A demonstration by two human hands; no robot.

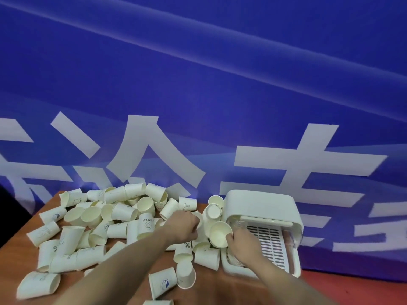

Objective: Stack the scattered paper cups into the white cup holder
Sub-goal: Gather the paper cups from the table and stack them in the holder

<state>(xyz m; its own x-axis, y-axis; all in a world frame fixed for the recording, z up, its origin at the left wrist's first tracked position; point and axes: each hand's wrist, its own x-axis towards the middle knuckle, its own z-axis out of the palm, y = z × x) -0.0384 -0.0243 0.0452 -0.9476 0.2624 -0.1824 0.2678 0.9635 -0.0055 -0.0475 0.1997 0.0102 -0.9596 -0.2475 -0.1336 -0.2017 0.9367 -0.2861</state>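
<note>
The right hand (239,243) is gripping a short cup stack (217,227) at the white cup holder (262,208)'s nine o'clock. The left hand (184,226) is curling among loose cups (92,225) on the desk (211,282); its hold is unclear. Tilting the stack risks spilling it.

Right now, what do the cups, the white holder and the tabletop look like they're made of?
The scattered cups look like thin matte paper: cream walls, rolled rims, small printed logos. The white holder looks like smooth moulded plastic with rounded corners, and its slotted tray looks the same. The table shows an orange-brown wood grain, maybe laminate; I can't tell which.
</note>
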